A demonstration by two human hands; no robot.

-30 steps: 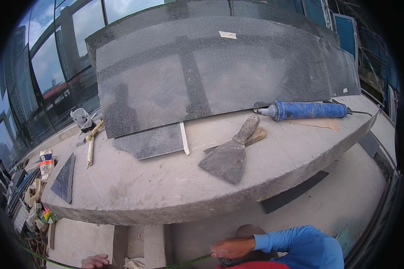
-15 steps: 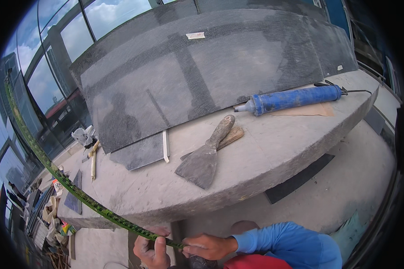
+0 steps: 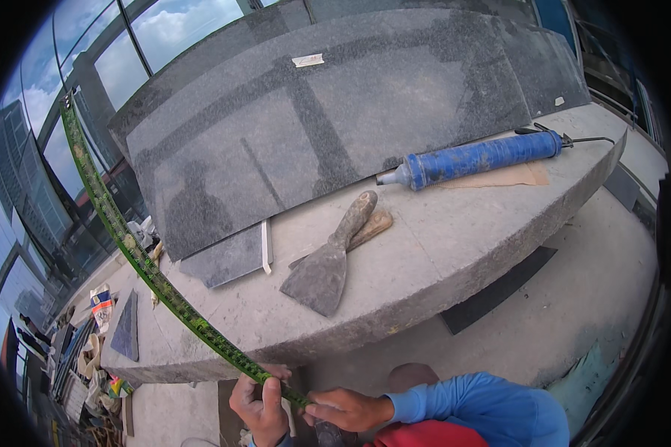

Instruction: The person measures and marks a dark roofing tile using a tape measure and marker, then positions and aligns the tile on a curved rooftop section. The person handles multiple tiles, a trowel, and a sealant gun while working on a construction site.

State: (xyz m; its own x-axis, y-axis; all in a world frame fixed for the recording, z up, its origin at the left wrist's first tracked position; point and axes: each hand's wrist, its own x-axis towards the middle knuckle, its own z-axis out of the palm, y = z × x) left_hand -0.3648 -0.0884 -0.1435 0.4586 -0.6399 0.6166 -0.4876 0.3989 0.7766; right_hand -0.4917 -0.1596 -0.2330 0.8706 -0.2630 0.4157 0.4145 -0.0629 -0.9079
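A long green tape measure blade (image 3: 168, 294), worn and mottled, sticks out from my hands toward the upper left, its far end raised above the stone bench. My left hand (image 3: 259, 406) pinches it between thumb and fingers, in front of the bench's near edge. Close by on the right, my right hand (image 3: 348, 409) grips the blade's lower part with fingers closed. Any tape case is hidden. On the bench a broad scraper (image 3: 319, 276) rests across a second wooden-handled tool (image 3: 373, 228). Neither tool is touched.
Dark polished stone slabs (image 3: 335, 112) lean behind the curved concrete bench top (image 3: 417, 276). A blue caulking gun (image 3: 484, 159) lies on brown paper (image 3: 518, 177) at right. Small dark offcuts (image 3: 231, 257) lie on the bench. Clutter with a printed bag (image 3: 101, 307) sits at lower left.
The blade's far end has swung to the right and its face has turned more into view. Both hands keep hold of the blade. The view has shifted slightly.
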